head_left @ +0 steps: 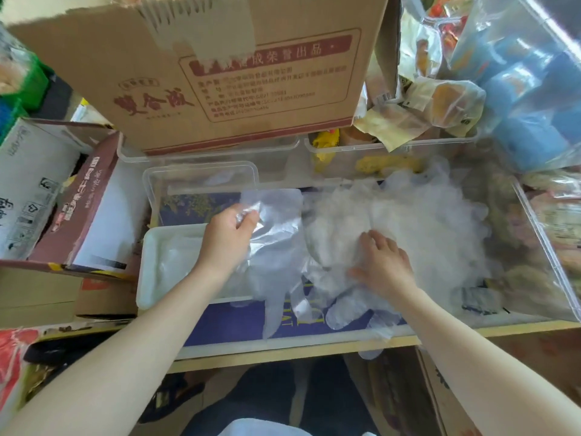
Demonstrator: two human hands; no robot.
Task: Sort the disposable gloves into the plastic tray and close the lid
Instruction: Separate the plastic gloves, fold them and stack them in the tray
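Left hand (231,234) pinched a clear glove (276,247) by its cuff, just right of the white tray (154,247). Right hand (382,264) lay flat, fingers spread, on the glove pile (424,221). Clear lid (201,179) sat behind the tray, under the cardboard box (220,73)

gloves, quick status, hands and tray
Left hand pinches a glove over the tray. Right hand flat on the loose pile. Lid off, behind tray.
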